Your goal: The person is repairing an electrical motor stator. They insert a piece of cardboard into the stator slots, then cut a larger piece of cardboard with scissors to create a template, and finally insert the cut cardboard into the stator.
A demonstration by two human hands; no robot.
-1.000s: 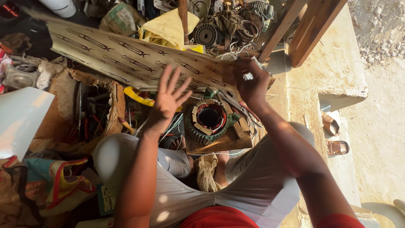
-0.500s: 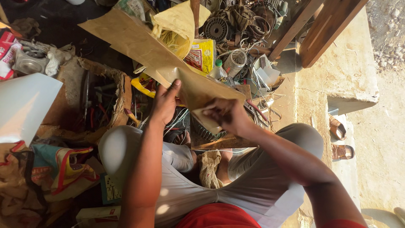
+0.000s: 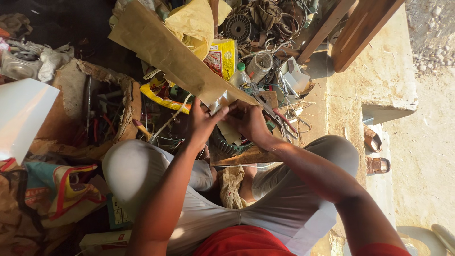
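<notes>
So the long brown paper sheet (image 3: pixel 166 52) that was stretched out wide is now pulled in close; left hand (image 3: pixel 204 124) and right hand (image 3: pixel 250 121) both pinch its near end over the toothed metal stator ring (image 3: pixel 227 144), folding it.

Long brown paper sheet (image 3: pixel 166 52), held aslant.

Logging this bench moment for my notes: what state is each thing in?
Left hand: gripping the sheet's near end.
Right hand: pinching the same end.
Brown paper sheet: held up, slanting away, near end folded.
Pliers: lying on the bench, unheld.
Plastic bottle: upright, capped.
Sandals: on the floor, unworn.
</notes>
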